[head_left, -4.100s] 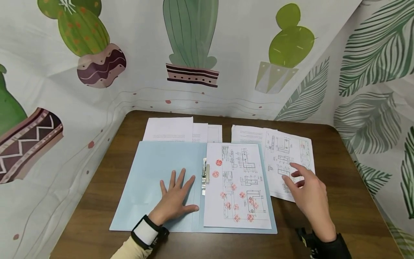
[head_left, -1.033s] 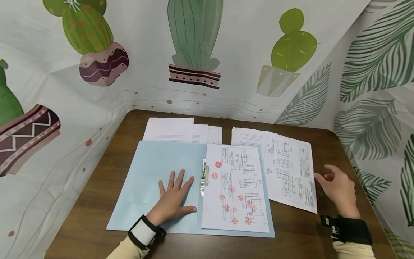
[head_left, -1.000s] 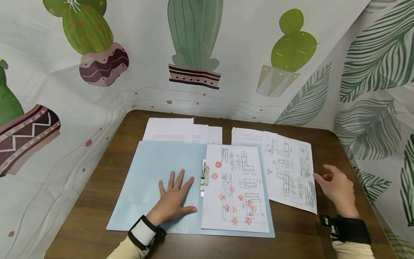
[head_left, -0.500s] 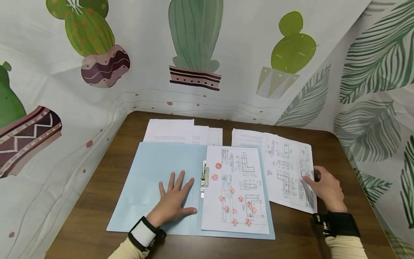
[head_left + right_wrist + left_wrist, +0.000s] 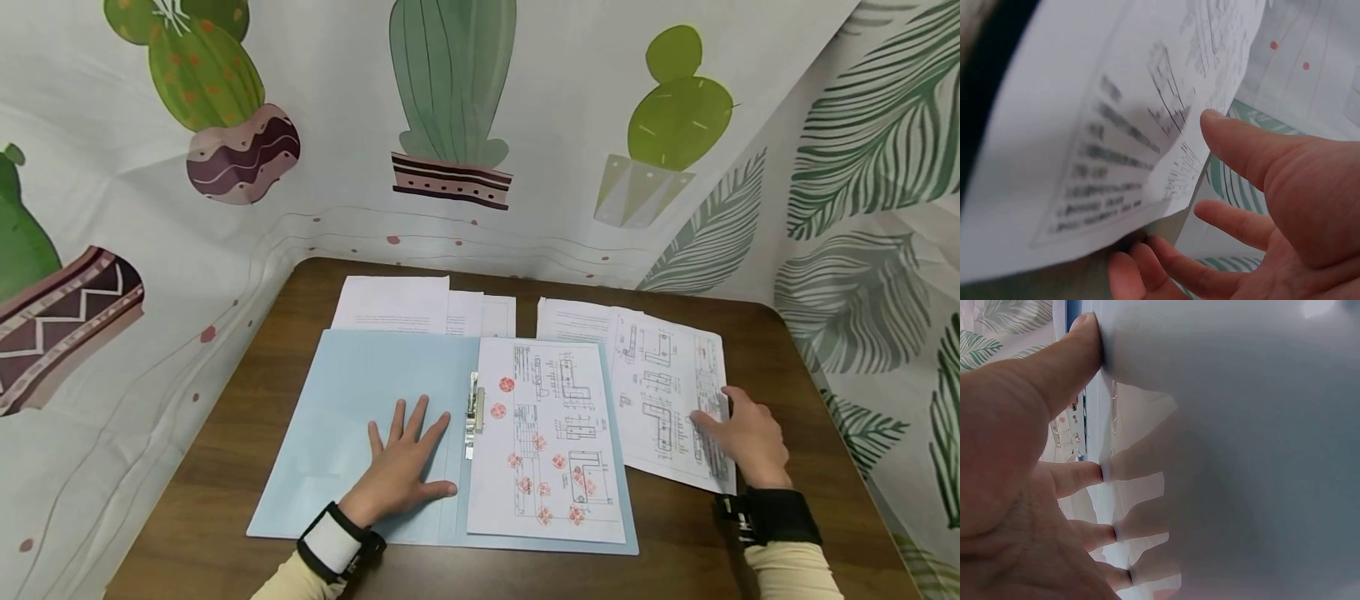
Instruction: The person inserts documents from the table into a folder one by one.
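Observation:
A light blue folder (image 5: pixel 375 367) lies spread on the table with a metal clip (image 5: pixel 473 417) at its spine. On its right half rests a drawing sheet (image 5: pixel 551 467) with red stamps. My left hand (image 5: pixel 401 467) lies flat on the folder's left cover, fingers spread; in the left wrist view its fingertips (image 5: pixel 1110 532) press the shiny blue surface. At the right, my right hand (image 5: pixel 750 437) is at the side edge of another drawing sheet (image 5: pixel 667 400). In the right wrist view its thumb (image 5: pixel 1235 134) is over the printed face, while the other fingers are lower, by the edge.
Behind the folder's left half lie several white printed pages (image 5: pixel 393 300), partly covered by it. A text page (image 5: pixel 573 312) sits partly under the right drawing sheet. The brown table (image 5: pixel 225 417) meets a cactus-print cloth (image 5: pixel 562 108) at the back.
My right hand was over the right sheet about four seconds ago, then off to its right. It has since come back left to the sheet's edge. My left hand stays on the folder.

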A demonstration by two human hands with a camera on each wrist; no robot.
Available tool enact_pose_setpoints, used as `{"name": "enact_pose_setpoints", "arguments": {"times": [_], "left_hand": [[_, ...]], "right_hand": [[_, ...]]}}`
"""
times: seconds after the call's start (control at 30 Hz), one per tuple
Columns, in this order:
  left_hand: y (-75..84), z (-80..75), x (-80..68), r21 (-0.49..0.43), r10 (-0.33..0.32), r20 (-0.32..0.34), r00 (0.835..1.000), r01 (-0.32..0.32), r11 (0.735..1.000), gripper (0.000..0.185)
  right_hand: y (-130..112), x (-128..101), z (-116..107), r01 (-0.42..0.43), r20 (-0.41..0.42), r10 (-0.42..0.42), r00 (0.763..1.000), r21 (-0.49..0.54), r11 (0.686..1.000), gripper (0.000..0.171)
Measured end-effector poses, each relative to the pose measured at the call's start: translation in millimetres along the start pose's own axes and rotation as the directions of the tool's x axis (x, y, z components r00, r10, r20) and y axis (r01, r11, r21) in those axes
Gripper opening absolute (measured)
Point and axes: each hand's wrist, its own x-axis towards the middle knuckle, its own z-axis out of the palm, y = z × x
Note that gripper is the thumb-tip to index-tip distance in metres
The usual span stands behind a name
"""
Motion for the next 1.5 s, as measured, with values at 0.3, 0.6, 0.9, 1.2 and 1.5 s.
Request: {"name": "enact_pose_setpoints", "arguments": {"times": [0.3, 0.6, 0.9, 1.2, 1.5], "left_hand": [[-0.1, 0.6, -0.1, -0.006, 0.0, -0.002, 1.0, 0.0, 1.0, 0.101], [0.1, 0.8, -1.3, 0.003, 0.0, -0.004, 1.0, 0.0, 1.0, 0.102], [0.2, -0.2, -0.9, 0.005, 0.002, -0.004, 1.0, -0.002, 1.0, 0.101], [1.1, -0.2, -0.9, -0.006, -0.004, 0.004, 1.0, 0.004, 1.0, 0.102], [0.4, -0.1, -0.6, -0.005, 0.001, 0.002, 1.0, -0.001, 1.0, 0.102]], "right_hand": [[-5.7, -1.2, 8.5, -0.03, -0.052, 0.03, 0.998, 0.006, 1.0, 0.083], [-6.4, -1.3, 10.4, -0.036, -0.085, 0.037, 0.996, 0.018, 0.999, 0.076], [-6.3, 0.1, 12.4, -0.071, -0.101, 0.074, 0.992, 0.037, 0.997, 0.068], [-7.4, 2.0, 11.6, -0.038, -0.108, 0.042, 0.993, 0.033, 0.999, 0.066], [-5.0, 1.6, 12.3, -0.016, -0.089, 0.024, 0.996, 0.093, 0.996, 0.066]]}}
